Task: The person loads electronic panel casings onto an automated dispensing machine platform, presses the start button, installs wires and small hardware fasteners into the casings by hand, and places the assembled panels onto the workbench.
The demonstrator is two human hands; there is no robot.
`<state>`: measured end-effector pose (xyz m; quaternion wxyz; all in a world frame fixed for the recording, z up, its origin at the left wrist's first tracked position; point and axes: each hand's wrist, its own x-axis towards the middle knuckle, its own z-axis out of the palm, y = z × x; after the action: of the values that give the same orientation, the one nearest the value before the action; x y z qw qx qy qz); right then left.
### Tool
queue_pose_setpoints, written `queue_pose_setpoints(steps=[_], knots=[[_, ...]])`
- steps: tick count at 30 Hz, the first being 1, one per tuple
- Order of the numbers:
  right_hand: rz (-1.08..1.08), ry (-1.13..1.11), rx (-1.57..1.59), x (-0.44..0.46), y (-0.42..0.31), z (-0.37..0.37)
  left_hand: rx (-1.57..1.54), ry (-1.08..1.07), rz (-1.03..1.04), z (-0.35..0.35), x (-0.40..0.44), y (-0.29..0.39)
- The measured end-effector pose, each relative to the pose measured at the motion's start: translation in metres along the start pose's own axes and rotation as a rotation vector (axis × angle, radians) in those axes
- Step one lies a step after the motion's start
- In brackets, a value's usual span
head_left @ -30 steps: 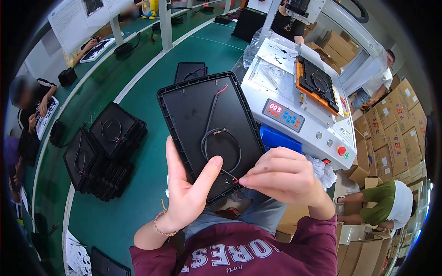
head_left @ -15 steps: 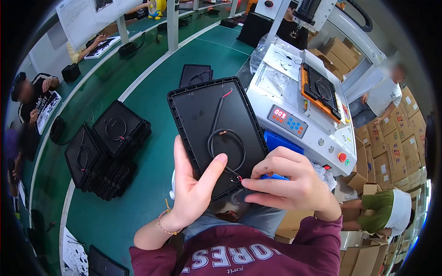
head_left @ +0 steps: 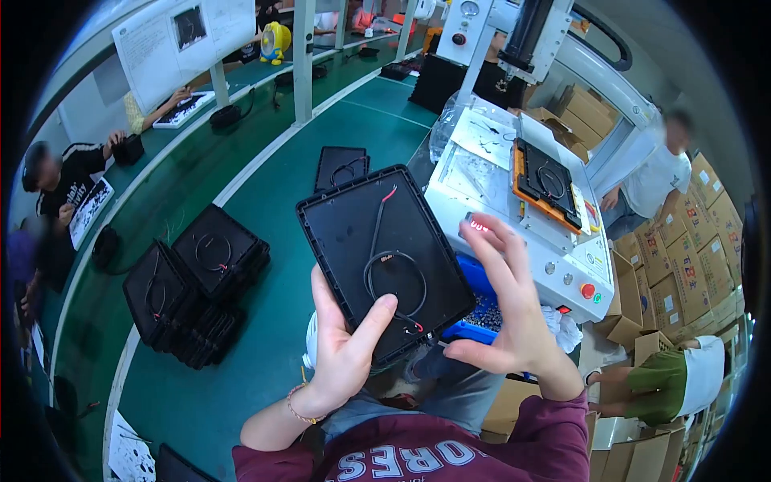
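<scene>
My left hand (head_left: 341,349) grips a black rectangular plastic cover (head_left: 341,229) along its left side, thumb pressed on the inner face. A coiled black cable (head_left: 368,277) lies on that face, with red wire ends at the top and near the lower edge. My right hand (head_left: 518,313) is off the cover, to its right, with fingers spread and nothing in them. Beneath that hand is a blue bin (head_left: 472,273) holding many small metal parts, perhaps screws; the hand hides part of it.
Stacked black covers (head_left: 221,241) with cables stand on the green table (head_left: 273,313) at left. Another cover (head_left: 337,161) lies behind mine. At right, a white machine (head_left: 554,261) carries a cover in an orange fixture (head_left: 522,186). Cartons (head_left: 675,265) and several people surround the area.
My right hand has let go of the cable's lower wire ends and moved right and up, its fingers opening. The left hand still holds the cover, which sits slightly lower in view.
</scene>
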<state>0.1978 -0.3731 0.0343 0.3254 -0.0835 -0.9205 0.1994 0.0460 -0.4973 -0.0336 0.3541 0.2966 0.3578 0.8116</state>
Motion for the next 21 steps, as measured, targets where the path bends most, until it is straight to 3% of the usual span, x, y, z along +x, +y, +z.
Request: queue_pose_setpoints(steps=[1,5,8,12,14,18,20,21], knots=[[0.019,-0.141,-0.056,0.002,0.007,-0.004,0.01,-0.002,0.006,0.002,-0.002,-0.004],[0.048,-0.268,-0.215,0.011,-0.003,0.002,0.147,-0.115,0.042,0.01,-0.009,-0.026],[0.094,-0.304,-0.23,0.016,-0.002,-0.006,-0.202,-0.07,-0.107,0.031,-0.009,-0.022],[0.174,-0.225,-0.263,0.011,0.021,-0.043,-0.012,-0.45,-0.43,0.03,0.02,-0.008],[0.229,-0.131,-0.38,0.004,0.035,-0.079,0.386,-0.547,-0.28,0.039,0.057,-0.005],[0.564,-0.062,-0.594,-0.011,0.085,-0.165,0.968,-0.688,0.059,0.104,0.156,-0.023],[0.753,0.004,-0.714,-0.022,0.099,-0.199,1.127,-0.628,0.288,0.146,0.196,-0.054],[0.786,0.048,-0.734,-0.032,0.111,-0.214,1.188,-0.631,0.263,0.165,0.214,-0.069]])
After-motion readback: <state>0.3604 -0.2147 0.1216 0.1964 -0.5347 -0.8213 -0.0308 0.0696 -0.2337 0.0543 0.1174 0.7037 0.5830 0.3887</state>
